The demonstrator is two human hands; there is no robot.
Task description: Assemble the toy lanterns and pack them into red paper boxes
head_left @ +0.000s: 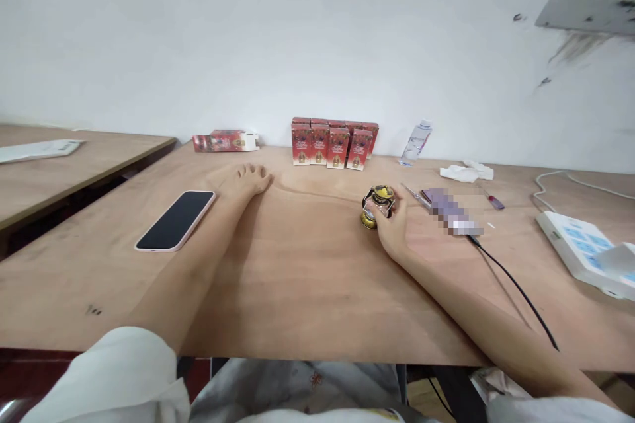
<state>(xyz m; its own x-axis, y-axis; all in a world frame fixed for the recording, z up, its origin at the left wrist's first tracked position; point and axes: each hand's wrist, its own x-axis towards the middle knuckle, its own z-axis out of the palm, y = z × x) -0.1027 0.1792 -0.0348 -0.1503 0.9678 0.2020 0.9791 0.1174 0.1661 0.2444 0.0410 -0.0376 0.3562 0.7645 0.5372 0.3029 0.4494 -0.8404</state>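
Observation:
My right hand (393,228) is closed around a small lantern (381,195) with a gold and black top and base, a clear middle and a wire frame. The lantern stands upright on or just above the wooden table (307,277); I cannot tell which. My left hand (245,180) rests palm down on the table with nothing in it, its fingers loosely bent and slightly apart. Beyond it lies an opened red box (225,141) with its white flap out. Several upright red boxes (338,148) with lantern pictures stand in rows against the wall.
Beside my left forearm lies a phone (176,220) with a pink case. To the right are a clear bottle (415,143), crumpled tissue (467,172), a screwdriver (495,201), a second phone (449,211) on a black cable, and a white power strip (580,248).

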